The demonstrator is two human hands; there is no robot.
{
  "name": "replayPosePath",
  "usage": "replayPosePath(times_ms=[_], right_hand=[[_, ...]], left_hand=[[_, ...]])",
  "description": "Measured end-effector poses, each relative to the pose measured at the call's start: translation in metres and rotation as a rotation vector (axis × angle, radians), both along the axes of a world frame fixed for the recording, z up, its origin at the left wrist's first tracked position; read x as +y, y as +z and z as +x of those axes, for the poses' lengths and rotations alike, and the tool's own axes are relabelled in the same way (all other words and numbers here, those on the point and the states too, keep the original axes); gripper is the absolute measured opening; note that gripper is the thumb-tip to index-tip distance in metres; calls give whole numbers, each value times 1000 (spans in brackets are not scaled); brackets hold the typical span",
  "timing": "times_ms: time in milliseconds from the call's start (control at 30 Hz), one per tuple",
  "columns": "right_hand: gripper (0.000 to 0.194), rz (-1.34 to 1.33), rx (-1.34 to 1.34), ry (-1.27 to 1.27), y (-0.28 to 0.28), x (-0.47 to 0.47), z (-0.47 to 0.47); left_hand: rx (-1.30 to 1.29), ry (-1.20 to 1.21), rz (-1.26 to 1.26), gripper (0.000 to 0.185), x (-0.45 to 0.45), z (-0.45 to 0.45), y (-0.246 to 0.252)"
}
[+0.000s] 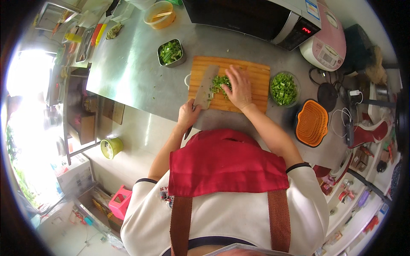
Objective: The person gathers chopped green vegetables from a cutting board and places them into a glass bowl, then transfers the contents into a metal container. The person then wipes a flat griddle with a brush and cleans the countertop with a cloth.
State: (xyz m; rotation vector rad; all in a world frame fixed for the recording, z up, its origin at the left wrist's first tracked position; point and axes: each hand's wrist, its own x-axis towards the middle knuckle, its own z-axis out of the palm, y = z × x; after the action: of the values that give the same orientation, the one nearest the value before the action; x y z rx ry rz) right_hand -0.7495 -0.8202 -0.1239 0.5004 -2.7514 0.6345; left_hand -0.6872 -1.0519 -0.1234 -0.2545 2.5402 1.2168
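My left hand point(188, 114) grips the handle of a kitchen knife point(206, 85), whose broad blade lies tilted over the left part of a wooden cutting board point(256, 83). Beside the blade is a small heap of chopped green vegetable point(220, 84). My right hand point(238, 88) is spread over the board at the heap's right side, its fingers apart; whether its fingertips touch the greens I cannot tell. A glass bowl of chopped greens point(283, 89) stands just right of the board. A square metal container point(183, 60) with cut greens stands beyond the board's upper left corner.
At the back of the steel counter point(128, 76) are a microwave oven point(243, 19), a pink and white rice cooker point(328, 41) and an orange plastic bowl point(159, 15). An orange basket point(311, 123) stands to the right, near cables. A green bin point(111, 148) is on the floor.
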Motion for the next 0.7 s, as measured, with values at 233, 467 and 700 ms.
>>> replayPosePath(times_ms=[233,467,700], right_hand=[[62,-142,-33,-256,-10,21,32],[73,-314,-2,-216,-12,-18,7],[70,-498,6,-170,-14,-14,4]], left_hand=[[45,-23,-22,29,39,3,-1],[202,-105,-146,29,73,3,-2],[309,-107,-129,24,90,0,-8]])
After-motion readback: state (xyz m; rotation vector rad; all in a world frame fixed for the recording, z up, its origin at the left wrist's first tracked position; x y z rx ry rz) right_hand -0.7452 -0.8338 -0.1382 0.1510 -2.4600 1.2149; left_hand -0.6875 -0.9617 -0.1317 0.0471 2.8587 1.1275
